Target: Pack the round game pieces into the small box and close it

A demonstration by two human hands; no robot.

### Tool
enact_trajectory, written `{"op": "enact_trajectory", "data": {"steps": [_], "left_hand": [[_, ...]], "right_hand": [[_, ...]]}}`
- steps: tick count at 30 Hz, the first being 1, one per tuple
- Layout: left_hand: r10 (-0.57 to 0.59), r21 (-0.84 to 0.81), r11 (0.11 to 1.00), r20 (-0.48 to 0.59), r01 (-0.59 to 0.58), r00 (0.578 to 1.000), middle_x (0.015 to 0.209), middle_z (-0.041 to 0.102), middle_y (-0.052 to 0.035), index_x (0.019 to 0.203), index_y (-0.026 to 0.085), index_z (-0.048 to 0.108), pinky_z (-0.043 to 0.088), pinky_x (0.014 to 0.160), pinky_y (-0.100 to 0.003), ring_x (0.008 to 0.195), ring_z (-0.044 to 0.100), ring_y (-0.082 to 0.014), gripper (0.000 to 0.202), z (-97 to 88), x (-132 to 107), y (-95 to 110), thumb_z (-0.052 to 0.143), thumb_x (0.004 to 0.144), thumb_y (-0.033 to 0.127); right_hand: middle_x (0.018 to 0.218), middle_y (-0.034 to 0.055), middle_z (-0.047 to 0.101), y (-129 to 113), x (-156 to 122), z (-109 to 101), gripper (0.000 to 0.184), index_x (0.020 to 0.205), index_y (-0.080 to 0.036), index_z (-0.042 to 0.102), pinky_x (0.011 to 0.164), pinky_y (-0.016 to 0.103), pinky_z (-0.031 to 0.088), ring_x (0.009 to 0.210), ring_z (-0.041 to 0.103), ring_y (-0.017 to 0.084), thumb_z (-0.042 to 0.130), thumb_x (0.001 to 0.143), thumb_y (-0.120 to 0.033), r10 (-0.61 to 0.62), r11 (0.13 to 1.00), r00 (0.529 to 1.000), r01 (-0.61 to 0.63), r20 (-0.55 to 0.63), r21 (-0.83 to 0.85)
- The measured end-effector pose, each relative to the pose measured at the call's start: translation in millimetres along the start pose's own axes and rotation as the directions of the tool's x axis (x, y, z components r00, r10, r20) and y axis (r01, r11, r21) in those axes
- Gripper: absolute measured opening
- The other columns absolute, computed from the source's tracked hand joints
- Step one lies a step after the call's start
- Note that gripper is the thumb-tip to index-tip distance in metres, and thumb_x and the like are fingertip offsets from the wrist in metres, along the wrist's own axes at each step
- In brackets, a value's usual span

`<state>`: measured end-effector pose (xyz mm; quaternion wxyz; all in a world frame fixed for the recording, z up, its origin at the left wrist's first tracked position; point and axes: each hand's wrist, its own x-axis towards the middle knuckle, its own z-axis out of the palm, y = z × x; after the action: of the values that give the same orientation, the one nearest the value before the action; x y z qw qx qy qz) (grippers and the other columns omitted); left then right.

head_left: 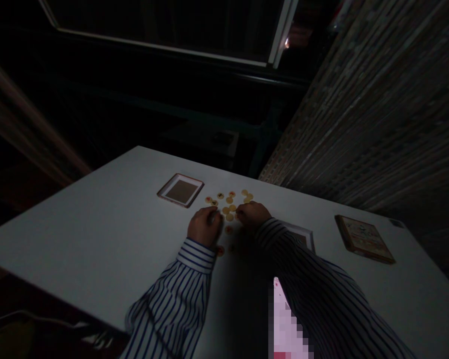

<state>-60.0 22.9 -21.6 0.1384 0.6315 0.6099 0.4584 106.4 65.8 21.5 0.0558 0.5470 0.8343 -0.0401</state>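
Round, flat Chinese chess pieces [229,200] lie loosely grouped on the white table [97,219]. Some show red or dark characters; others are plain yellowish. On the group's near left side is my left hand [204,227], its fingers curved and a gap between thumb and forefinger. I see no piece held in it. From the right, my right hand [253,215] reaches in with fingers bent and closed at a Chinese chess piece [237,216], which is partly covered. A few more pieces, including a red-marked piece [228,230], lie in shadow between my wrists.
A shallow open box part [163,198] sits at the back left. Another tray [307,232] is partly behind my right sleeve. A wooden-looking box with a printed top [366,238] lies at the right. A bead-like curtain [344,109] hangs beyond the table's right back edge.
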Motion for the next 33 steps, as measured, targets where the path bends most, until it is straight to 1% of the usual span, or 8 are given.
{"op": "enact_trajectory", "data": {"steps": [6, 11, 14, 19, 26, 28, 30, 33], "left_hand": [[-0.006, -0.008, 1.000, -0.012, 0.006, 1.000, 0.090, 0.066, -0.0095, 0.090, 0.015, 0.064, 0.049, 0.079, -0.036, 0.084, 0.062, -0.0206, 0.023, 0.3, 0, 0, 0.054, 0.073, 0.027], [-0.006, 0.002, 1.000, -0.009, 0.006, 1.000, 0.089, 0.066, -0.0091, 0.089, 0.015, 0.064, 0.048, 0.079, -0.035, 0.084, 0.061, -0.0197, 0.022, 0.2, 0, 0, 0.054, 0.073, 0.025], [-0.013, 0.001, 1.000, -0.021, 0.013, 1.000, 0.089, 0.066, -0.0082, 0.089, 0.015, 0.064, 0.049, 0.079, -0.034, 0.084, 0.062, -0.0191, 0.022, 0.6, 0, 0, 0.054, 0.073, 0.026], [-0.020, 0.029, 0.999, -0.009, 0.020, 1.000, 0.089, 0.067, -0.0085, 0.089, 0.015, 0.064, 0.048, 0.079, -0.034, 0.085, 0.061, -0.0198, 0.022, 0.7, 0, 0, 0.054, 0.073, 0.026], [0.003, 0.049, 0.999, -0.001, -0.003, 1.000, 0.090, 0.067, -0.0080, 0.090, 0.016, 0.064, 0.048, 0.080, -0.034, 0.086, 0.061, -0.0195, 0.022, -0.7, -1, -1, 0.050, 0.074, 0.022], [0.009, 0.058, 0.998, 0.009, -0.010, 1.000, 0.091, 0.067, -0.0077, 0.090, 0.016, 0.064, 0.048, 0.081, -0.034, 0.086, 0.061, -0.0194, 0.023, -1.4, 0, -1, 0.048, 0.073, 0.018], [0.008, 0.064, 0.998, 0.026, -0.010, 1.000, 0.092, 0.066, -0.0075, 0.091, 0.016, 0.064, 0.048, 0.081, -0.034, 0.087, 0.060, -0.0193, 0.025, -1.9, 0, -1, 0.046, 0.073, 0.016], [0.024, 0.059, 0.998, 0.058, -0.028, 0.998, 0.093, 0.066, -0.0082, 0.093, 0.015, 0.063, 0.048, 0.081, -0.034, 0.087, 0.060, -0.0192, 0.026, -1.5, -1, 1, 0.047, 0.072, 0.015]], "right_hand": [[0.096, 0.0062, 0.065, -2, -3, -6, 0.025, 0.093, -0.022, 0.062, 0.075, 0.032, 0.039, 0.094, 0.055, 0.022, 0.044, 0.077, -0.030, -0.002, 1.000, 0.999, 0.002, -0.049, -0.004], [0.100, 0.0054, 0.064, -12, -3, -8, 0.025, 0.095, -0.023, 0.061, 0.077, 0.033, 0.037, 0.096, 0.052, 0.022, 0.046, 0.078, -0.032, -0.109, 0.994, 0.993, 0.108, -0.040, -0.025], [0.101, 0.0061, 0.063, -17, -1, -5, 0.025, 0.096, -0.023, 0.061, 0.077, 0.035, 0.036, 0.096, 0.052, 0.023, 0.047, 0.078, -0.034, -0.136, 0.989, 0.991, 0.134, -0.019, -0.063], [0.098, 0.0059, 0.064, -19, 2, 0, 0.024, 0.093, -0.023, 0.061, 0.075, 0.037, 0.037, 0.094, 0.053, 0.024, 0.047, 0.077, -0.034, -0.158, 0.983, 0.986, 0.153, -0.045, -0.103], [0.097, 0.0077, 0.065, -22, 2, -2, 0.024, 0.095, -0.021, 0.060, 0.078, 0.037, 0.036, 0.094, 0.054, 0.024, 0.048, 0.077, -0.031, -0.148, 0.986, 0.989, 0.146, -0.023, -0.086], [0.095, 0.0077, 0.065, -21, 2, -2, 0.024, 0.093, -0.021, 0.061, 0.078, 0.036, 0.036, 0.094, 0.054, 0.024, 0.049, 0.076, -0.032, -0.138, 0.990, 0.990, 0.136, -0.034, -0.043], [0.092, 0.0068, 0.066, -18, 1, -3, 0.023, 0.092, -0.021, 0.062, 0.077, 0.034, 0.037, 0.092, 0.055, 0.023, 0.050, 0.075, -0.033, -0.109, 0.992, 0.992, 0.112, -0.058, 0.050], [0.082, 0.0039, 0.066, -12, 2, -2, 0.021, 0.087, -0.020, 0.063, 0.070, 0.027, 0.040, 0.080, 0.058, 0.017, 0.053, 0.072, -0.032, -0.030, 0.945, 0.995, 0.059, -0.096, 0.320]]}}
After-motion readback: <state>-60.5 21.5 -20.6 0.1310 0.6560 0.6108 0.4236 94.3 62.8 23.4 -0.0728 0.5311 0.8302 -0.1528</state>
